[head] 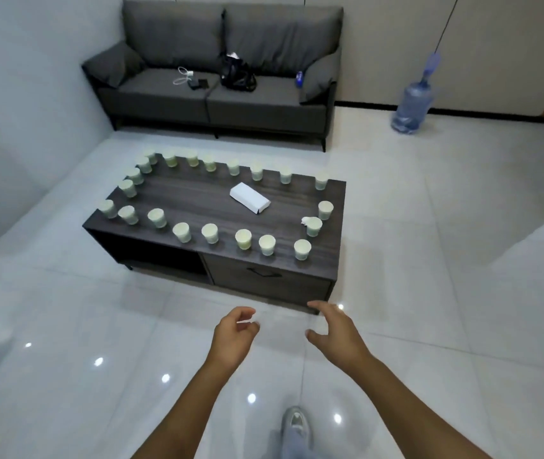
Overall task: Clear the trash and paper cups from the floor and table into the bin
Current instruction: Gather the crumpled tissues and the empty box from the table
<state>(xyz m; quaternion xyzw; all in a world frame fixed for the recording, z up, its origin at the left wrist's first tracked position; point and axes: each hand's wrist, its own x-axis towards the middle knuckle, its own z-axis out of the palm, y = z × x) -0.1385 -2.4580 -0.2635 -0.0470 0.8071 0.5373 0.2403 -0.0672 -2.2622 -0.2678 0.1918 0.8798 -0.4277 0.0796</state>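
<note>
Several pale paper cups, such as the one (242,239) near the front edge, stand in a ring around the edge of a dark wooden coffee table (197,193). One cup (313,225) on the right side has a crumpled white scrap at its rim. A white packet (250,197) lies in the middle of the table. My left hand (234,336) is over the floor in front of the table and pinches a thin white scrap (245,322). My right hand (333,329) hovers beside it with fingers spread, holding nothing. No bin is in view.
A grey sofa (217,61) stands behind the table with a black bag (237,74) and cables on it. A blue water jug (411,106) stands at the back right wall. Glossy white floor tiles (98,309) surround the table. My shoe (295,422) shows below.
</note>
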